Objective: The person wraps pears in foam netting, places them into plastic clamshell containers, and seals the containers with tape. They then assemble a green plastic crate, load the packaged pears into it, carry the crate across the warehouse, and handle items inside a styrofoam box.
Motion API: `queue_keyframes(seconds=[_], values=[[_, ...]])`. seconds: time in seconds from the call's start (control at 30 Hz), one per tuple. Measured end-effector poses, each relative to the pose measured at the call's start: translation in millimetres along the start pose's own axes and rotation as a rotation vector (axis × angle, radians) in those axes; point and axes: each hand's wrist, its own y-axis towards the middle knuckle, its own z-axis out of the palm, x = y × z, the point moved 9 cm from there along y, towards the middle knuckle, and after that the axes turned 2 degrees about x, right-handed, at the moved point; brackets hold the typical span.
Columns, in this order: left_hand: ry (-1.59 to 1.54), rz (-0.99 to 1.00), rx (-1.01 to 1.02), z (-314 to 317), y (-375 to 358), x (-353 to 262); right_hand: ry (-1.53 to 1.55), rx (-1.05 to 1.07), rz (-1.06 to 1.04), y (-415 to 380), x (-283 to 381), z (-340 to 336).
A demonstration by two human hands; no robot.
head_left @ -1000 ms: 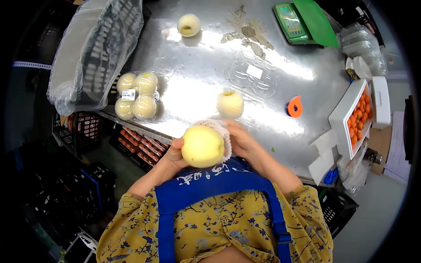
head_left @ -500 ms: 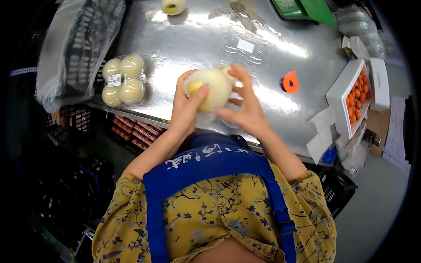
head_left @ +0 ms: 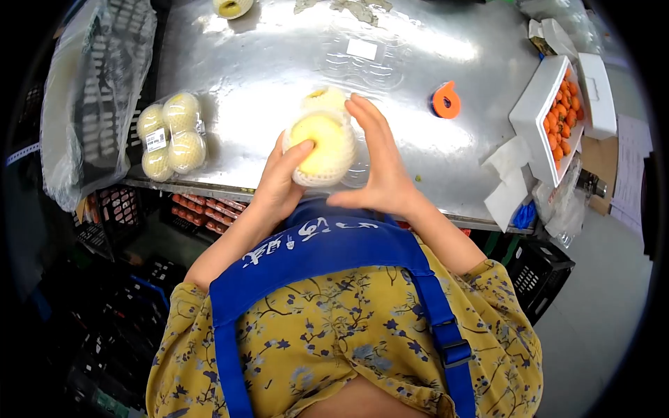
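Note:
My left hand [head_left: 279,182] grips a round yellow fruit [head_left: 322,150] in a white foam net, its thumb pressed on the bare yellow part. Just beyond it is a second netted fruit [head_left: 325,98], partly hidden by the first. On the right side of the held fruit, my right hand [head_left: 382,164] is open with fingers and thumb spread apart. A clear plastic clamshell [head_left: 380,68] with a white label [head_left: 362,49] lies flat on the metal table behind the hands.
At the left sits a clear pack of several netted fruits [head_left: 187,150], near a plastic-covered crate [head_left: 97,97]. Another netted fruit [head_left: 232,7] is at the far edge. An orange tape dispenser [head_left: 446,102] and a white foam box [head_left: 527,115] of small orange fruits stand right.
The view has shifted, so the table items appear further left and higher. The held fruit has turned to show more yellow, and my right hand has opened wider beside it.

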Motion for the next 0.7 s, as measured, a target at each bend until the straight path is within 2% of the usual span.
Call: queue_keyframes(seconds=[0.03, 0.13, 0.17, 0.27, 0.3, 0.37, 0.4, 0.47, 0.53, 0.57, 0.67, 0.7], values=[[0.091, -0.065, -0.009, -0.7, -1.7, 5.7, -0.042, -0.03, -0.083, -1.1, 11.8, -6.0], [0.149, -0.213, 0.027, 10.4, -7.6, 22.3, -0.123, 0.082, -0.15, -9.1, 1.7, 10.3], [0.166, -0.205, 0.044, 14.1, -7.2, 21.6, -0.091, 0.038, -0.115, -10.3, -4.4, 3.0], [0.609, -0.052, 0.129, -5.3, 10.5, 12.2, 0.689, -0.174, 0.493, -35.6, -113.4, 0.9], [1.131, 0.214, 0.001, -6.6, 12.8, -12.0, 0.779, -0.293, 0.52, -35.1, -124.2, -6.8], [1.516, 0.585, -0.017, 15.7, 20.9, -31.7, 0.962, -0.538, 0.563, -36.6, -142.0, -16.9], [1.698, 0.785, -0.033, 28.8, 24.7, -37.4, 0.897, -0.528, 0.553, -33.2, -144.2, -19.6], [1.841, 0.739, -0.003, 31.0, 48.5, -28.2, 0.771, -0.504, 0.54, -30.2, -148.8, -21.4], [2.016, 0.654, 0.022, 25.4, 71.2, -15.0, 0.486, -0.478, 0.54, -31.9, -160.7, -20.6], [1.891, 0.696, 0.099, 20.1, 79.7, -12.9, 0.344, -0.465, 0.534, -30.3, -163.6, -21.5], [1.826, 0.635, 0.068, 17.2, 80.4, -15.6, -0.239, -0.467, 0.352, -14.7, -112.5, -29.9], [1.823, 0.649, 0.063, 17.5, 78.5, -16.6, -0.3, -0.49, 0.333, -13.4, -110.4, -28.6]])
